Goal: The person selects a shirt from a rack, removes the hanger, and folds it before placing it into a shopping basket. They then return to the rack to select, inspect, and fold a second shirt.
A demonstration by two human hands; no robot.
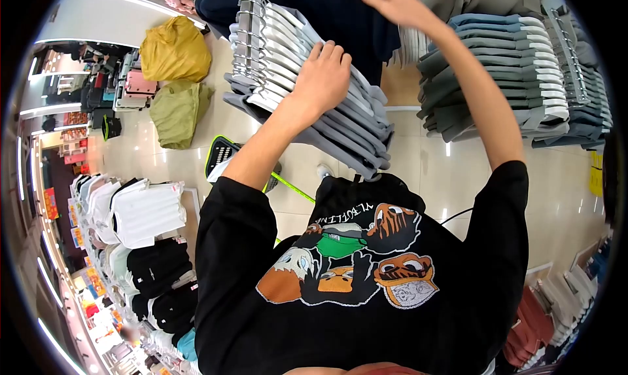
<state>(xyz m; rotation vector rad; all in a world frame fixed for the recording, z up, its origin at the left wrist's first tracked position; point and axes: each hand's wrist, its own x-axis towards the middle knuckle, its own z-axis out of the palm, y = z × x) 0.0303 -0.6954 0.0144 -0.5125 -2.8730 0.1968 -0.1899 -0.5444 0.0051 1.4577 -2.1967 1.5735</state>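
Nearest to us: our black shirt (366, 336), with a printed front; beyond its hem, a white shoe (324, 171) shows on the pale floor (425, 172).

Next, our left hand (324, 77): it lies back up on the row of grey clothes (347, 136), near the pale upper part; the fingers are bent and touch the row; we cannot tell whether they grip one piece or only press on several. The grey clothes hang between us and the navy cloth (353, 31); they lie under the left fingers and spread from there down and to the right; each piece has its long axis slanting from the hooks (252, 41), at upper left, to the loose ends at lower right; the hooks are to the left of the left fingers, near but apart from them.

Farther out, our right hand (392, 5): it is over the navy cloth, beyond the grey clothes and to their right; its fingers are loosely extended and open, with nothing seen in them; contact with the cloth we cannot tell. Of the two, the left hand is nearer to the grey clothes and the hooks.

About us: grey-green clothes (494, 80) on a rack to the right; white shirts (147, 211) to the left; farther off, a green bag (176, 113) just beside a yellow bag (175, 50).
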